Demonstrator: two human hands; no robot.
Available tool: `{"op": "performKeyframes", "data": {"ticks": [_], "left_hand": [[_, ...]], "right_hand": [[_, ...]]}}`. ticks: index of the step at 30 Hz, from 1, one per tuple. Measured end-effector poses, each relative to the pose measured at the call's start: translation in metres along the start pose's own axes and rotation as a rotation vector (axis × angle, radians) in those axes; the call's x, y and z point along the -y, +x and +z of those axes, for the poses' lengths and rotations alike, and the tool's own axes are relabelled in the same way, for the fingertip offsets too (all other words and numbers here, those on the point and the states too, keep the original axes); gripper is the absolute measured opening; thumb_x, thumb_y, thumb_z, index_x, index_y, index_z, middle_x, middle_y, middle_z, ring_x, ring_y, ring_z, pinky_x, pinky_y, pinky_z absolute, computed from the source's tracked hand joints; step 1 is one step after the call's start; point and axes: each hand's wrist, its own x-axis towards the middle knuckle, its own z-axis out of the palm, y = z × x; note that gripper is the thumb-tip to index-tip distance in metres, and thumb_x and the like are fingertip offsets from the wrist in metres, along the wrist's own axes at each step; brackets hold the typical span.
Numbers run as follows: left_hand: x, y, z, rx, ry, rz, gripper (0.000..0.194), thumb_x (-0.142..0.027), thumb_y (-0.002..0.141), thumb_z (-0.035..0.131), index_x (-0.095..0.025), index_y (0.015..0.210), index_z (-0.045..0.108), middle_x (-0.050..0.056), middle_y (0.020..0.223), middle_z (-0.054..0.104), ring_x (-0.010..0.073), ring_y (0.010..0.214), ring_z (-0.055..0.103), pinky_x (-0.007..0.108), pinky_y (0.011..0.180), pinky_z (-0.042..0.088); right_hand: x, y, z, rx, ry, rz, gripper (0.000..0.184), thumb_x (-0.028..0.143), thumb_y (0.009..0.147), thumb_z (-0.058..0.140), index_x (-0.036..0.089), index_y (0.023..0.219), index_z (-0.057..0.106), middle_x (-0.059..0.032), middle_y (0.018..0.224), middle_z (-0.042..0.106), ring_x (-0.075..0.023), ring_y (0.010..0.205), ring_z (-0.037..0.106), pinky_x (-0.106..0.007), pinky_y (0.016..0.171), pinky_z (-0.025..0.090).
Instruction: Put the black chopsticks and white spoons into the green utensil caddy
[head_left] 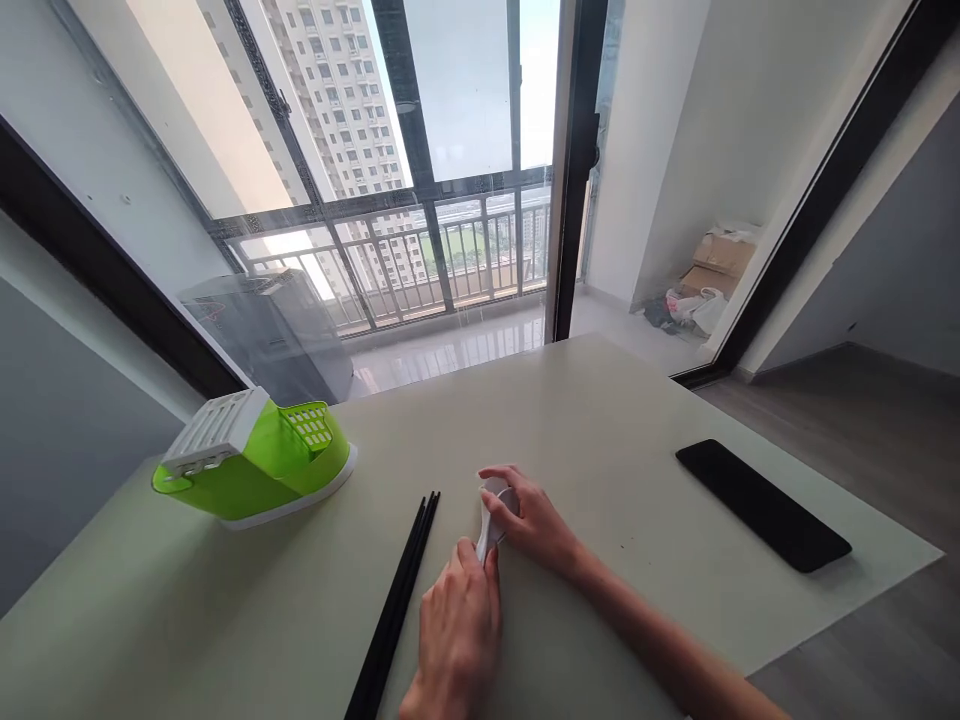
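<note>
Clearly, I see ample bench point(570, 410) between white spoon point(484, 532) and far edge; black slab point(761, 505) lies by right edge, black chopsticks point(403, 585) just left of spoon. Spoon mid-bench, handle toward near edge, long axis near-to-far. Left hand point(456, 618) closed on handle; right hand point(529, 512) curled round bowl, partly hiding it. Pale, smooth surface; glazed balcony point(465, 348) beyond.

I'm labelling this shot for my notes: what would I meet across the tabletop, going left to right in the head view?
Green-and-white caddy, black chopsticks, left hand, right hand, flat black pad. The white utensil held between the hands overlaps them, so it is left out.
</note>
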Motion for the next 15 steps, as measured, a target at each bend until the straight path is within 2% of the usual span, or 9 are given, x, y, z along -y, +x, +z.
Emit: {"op": "performKeyframes", "data": {"ticks": [3, 10, 15], "left_hand": [[-0.002, -0.0017, 0.0053, -0.031, 0.025, 0.016, 0.042, -0.033, 0.11, 0.026, -0.017, 0.109, 0.065, 0.014, 0.095, 0.075, 0.0279, 0.092, 0.076, 0.033, 0.071, 0.054], [-0.001, -0.0041, 0.0113, -0.08, 0.085, 0.127, 0.043, -0.032, 0.108, 0.027, -0.019, 0.103, 0.067, 0.015, 0.096, 0.073, 0.0282, 0.091, 0.074, 0.035, 0.072, 0.055], [-0.003, -0.0045, 0.0088, -0.079, 0.118, 0.185, 0.034, -0.029, 0.105, 0.036, -0.018, 0.102, 0.068, 0.016, 0.097, 0.073, 0.0297, 0.091, 0.073, 0.037, 0.074, 0.057]], "right_hand": [[-0.0026, -0.0006, 0.0049, -0.012, -0.026, -0.008, 0.023, 0.029, 0.099, 0.052, 0.022, 0.115, 0.068, -0.0065, 0.114, 0.07, -0.0197, 0.093, 0.068, -0.033, 0.084, 0.054], [-0.0047, -0.0041, 0.0082, -0.013, -0.065, -0.056, 0.017, 0.017, 0.097, 0.052, 0.021, 0.107, 0.066, -0.0058, 0.105, 0.067, -0.0196, 0.094, 0.068, -0.034, 0.089, 0.053], [-0.0063, -0.0051, 0.0087, 0.006, -0.082, -0.085, 0.02, 0.01, 0.094, 0.054, 0.021, 0.104, 0.067, -0.0063, 0.106, 0.067, -0.0196, 0.092, 0.068, -0.034, 0.087, 0.053]]}}
